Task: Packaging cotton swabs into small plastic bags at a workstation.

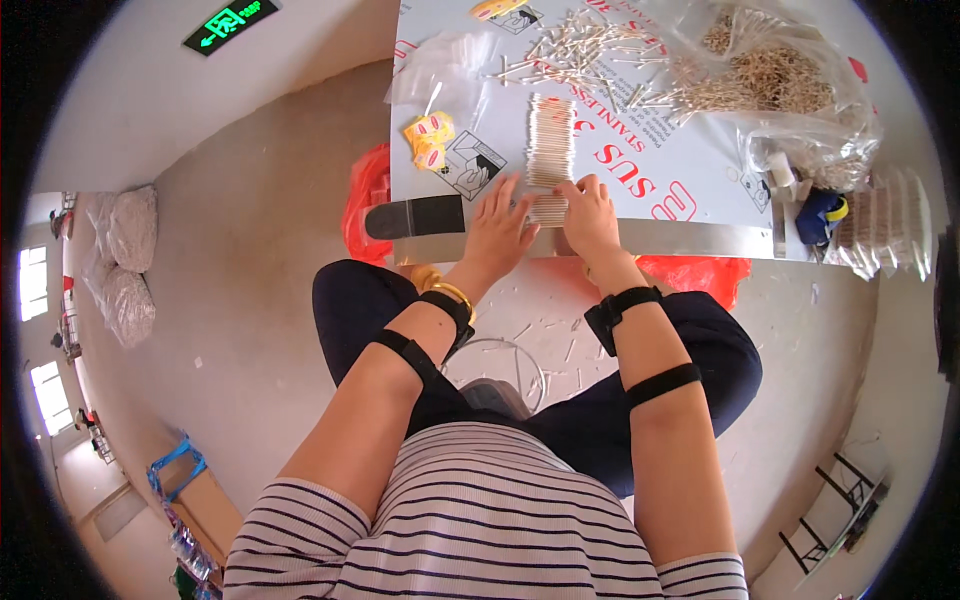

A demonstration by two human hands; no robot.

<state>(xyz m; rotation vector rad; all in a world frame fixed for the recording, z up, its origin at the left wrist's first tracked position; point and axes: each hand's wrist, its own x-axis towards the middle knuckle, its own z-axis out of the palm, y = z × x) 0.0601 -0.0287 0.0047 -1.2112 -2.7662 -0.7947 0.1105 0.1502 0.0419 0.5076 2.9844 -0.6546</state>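
Note:
A neat column of cotton swabs, laid side by side, runs toward me on the metal-topped table. My left hand lies at the left of its near end, fingers stretched and apart, the fingertips by the swab ends. On the opposite side, my right hand touches the right ends of the same near swabs with slightly bent fingers. Neither hand lifts anything. Farther off lies a loose heap of cotton swabs. Small yellow packets sit left of the column, with clear plastic bags behind them.
A large clear bag of brown-tipped swabs fills the far right. Filled packs and a dark blue tape dispenser stand at the right edge. A black strip lies left of my hand. Red bags hang beside the table; swabs litter the floor.

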